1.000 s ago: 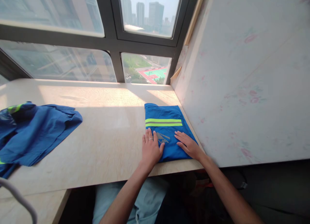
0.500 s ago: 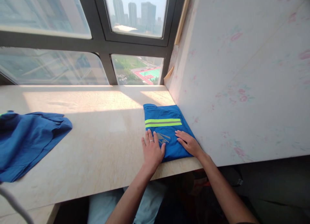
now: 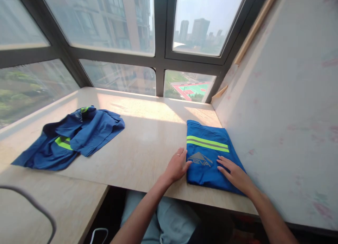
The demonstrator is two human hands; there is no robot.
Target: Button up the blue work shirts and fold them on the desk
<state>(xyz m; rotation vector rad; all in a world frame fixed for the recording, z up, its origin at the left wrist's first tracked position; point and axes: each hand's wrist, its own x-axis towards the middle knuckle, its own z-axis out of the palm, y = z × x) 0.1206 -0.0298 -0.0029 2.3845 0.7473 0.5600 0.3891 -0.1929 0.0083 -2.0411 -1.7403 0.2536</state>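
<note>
A folded blue garment point(image 3: 208, 151) with lime-and-grey stripes and a grey logo lies on the pale counter point(image 3: 142, 138) by the right wall. My left hand point(image 3: 177, 165) rests flat on the counter against the garment's left edge, fingers together, a ring on one finger. My right hand point(image 3: 234, 174) lies flat on the garment's near right part, fingers stretched out. Neither hand holds anything. A loose, unfolded blue garment point(image 3: 71, 138) with a lime stripe lies at the far left of the counter.
Windows point(image 3: 111, 22) run along the back of the counter. A pale floral wall panel point(image 3: 285, 107) closes the right side. A lower counter section point(image 3: 50, 201) with a grey cable point(image 3: 34, 203) sits at the near left. Light trousers on my lap point(image 3: 163, 219) show below the counter edge.
The view has swung left, bringing the loose garment fully into sight. My left hand has slid off the folded garment to its left edge; my right hand stays flat on it.
</note>
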